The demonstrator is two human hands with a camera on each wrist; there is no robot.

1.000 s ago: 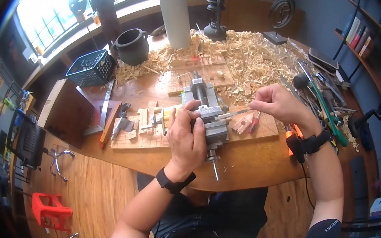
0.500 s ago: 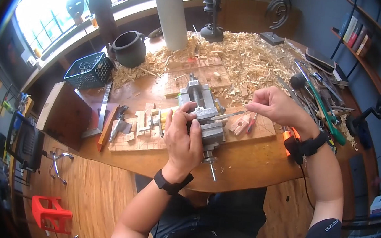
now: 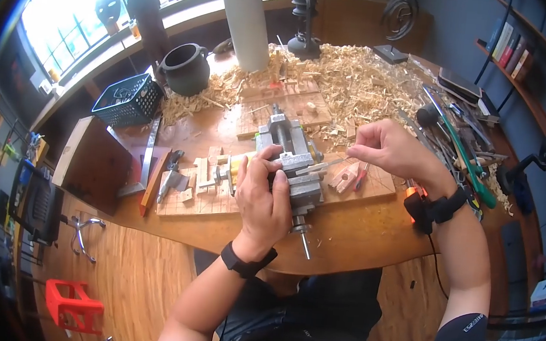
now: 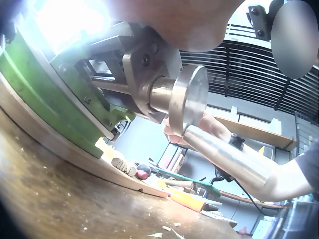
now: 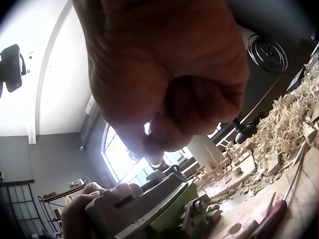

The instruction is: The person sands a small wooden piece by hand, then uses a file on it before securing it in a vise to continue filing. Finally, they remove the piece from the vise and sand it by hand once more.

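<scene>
A grey metal drill-press-style vise (image 3: 293,166) sits on a wooden board (image 3: 376,186) at the front of the table. My left hand (image 3: 264,196) holds the vise's left side, its index finger bent over the top and its thumb on the near side. My right hand (image 3: 396,153) pinches the end of a slim metal tool (image 3: 338,163), which reaches left across the vise top; its exact kind I cannot tell. The left wrist view shows the vise's round screw collar (image 4: 192,99) and bar handle (image 4: 229,154). In the right wrist view the curled fingers (image 5: 204,107) hide most of the tool.
Wood offcuts (image 3: 207,174) and a clamp lie left of the vise; a red-handled tool (image 3: 361,179) lies right. Shavings (image 3: 372,91) cover the table's back. Hand tools (image 3: 463,143) crowd the right side. A wooden box (image 3: 93,163) and a basket (image 3: 128,101) stand left.
My right hand has shifted slightly left toward the vise with the slim tool. My left hand keeps its place on the vise. The head view has tilted a little.
</scene>
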